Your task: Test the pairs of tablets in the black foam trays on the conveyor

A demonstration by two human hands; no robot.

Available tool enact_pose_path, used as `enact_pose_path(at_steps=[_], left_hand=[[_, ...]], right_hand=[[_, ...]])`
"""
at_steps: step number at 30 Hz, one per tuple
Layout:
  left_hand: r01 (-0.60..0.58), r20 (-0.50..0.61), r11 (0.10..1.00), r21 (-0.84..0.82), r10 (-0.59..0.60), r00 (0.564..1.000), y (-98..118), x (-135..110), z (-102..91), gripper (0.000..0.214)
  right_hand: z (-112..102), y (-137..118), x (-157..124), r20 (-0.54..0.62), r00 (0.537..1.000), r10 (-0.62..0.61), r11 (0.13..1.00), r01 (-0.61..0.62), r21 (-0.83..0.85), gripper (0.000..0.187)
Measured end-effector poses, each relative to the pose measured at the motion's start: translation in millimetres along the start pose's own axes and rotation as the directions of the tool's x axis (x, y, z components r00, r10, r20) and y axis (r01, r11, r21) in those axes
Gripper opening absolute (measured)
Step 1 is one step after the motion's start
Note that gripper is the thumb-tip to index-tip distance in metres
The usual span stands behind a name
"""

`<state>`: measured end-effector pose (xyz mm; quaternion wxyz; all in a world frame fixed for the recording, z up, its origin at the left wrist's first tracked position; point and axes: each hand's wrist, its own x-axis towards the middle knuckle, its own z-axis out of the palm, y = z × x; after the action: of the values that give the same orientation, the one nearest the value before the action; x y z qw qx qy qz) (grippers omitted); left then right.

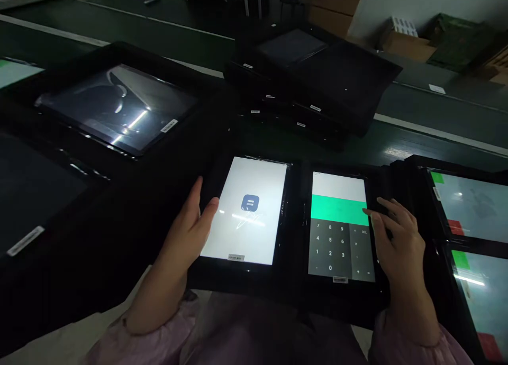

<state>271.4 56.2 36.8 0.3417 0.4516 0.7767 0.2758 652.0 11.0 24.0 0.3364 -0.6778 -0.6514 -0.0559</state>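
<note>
Two lit tablets lie side by side before me. On the left tablet (254, 233) is a white screen with a blue calculator icon. The right tablet (331, 248) displays a calculator keypad under a green band. My left hand (188, 225) is at the left tablet's left edge, thumb and index finger apart, the thumb over its border; its other fingers are hidden. Over the right tablet's right edge, my right hand (399, 238) has its fingers spread and bent, a fingertip at the green band. It holds nothing.
More tablets with pale screens and coloured corner squares (482, 296) lie at the right. A larger dark glossy screen (119, 108) is at the left. Dark panels (317, 74) are stacked behind the tablets. Cardboard boxes (408, 45) stand beyond the green bench (428, 108).
</note>
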Motion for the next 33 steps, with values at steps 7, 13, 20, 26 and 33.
enact_pose_path(at_steps=[7,13,20,26,33], left_hand=[[0.015,-0.037,1.0,0.009,-0.014,0.999,-7.9,1.4,0.4,0.077],[0.037,0.02,0.998,0.056,-0.038,0.999,-7.6,3.5,-3.7,0.075],[0.013,-0.026,0.999,0.041,-0.012,1.0,-2.6,-1.9,-3.1,0.073],[-0.03,-0.027,0.997,0.073,0.032,0.999,-2.5,-4.4,1.2,0.079],[-0.047,-0.006,0.995,0.087,0.048,0.999,-0.5,-2.9,1.7,0.08]], right_hand=[[1.1,-8.5,-7.5,0.115,0.981,-0.154,0.987,0.158,-0.026,0.04],[1.1,-5.7,-8.3,0.031,0.993,-0.117,0.989,0.119,-0.091,0.038],[4.5,-8.9,-7.3,0.069,0.982,-0.173,0.983,0.177,-0.043,0.033],[1.9,-6.7,-7.7,-0.008,0.994,-0.107,0.992,0.106,-0.065,0.033],[5.2,-37.2,-7.8,0.094,0.923,-0.373,0.921,0.356,0.156,0.025]])
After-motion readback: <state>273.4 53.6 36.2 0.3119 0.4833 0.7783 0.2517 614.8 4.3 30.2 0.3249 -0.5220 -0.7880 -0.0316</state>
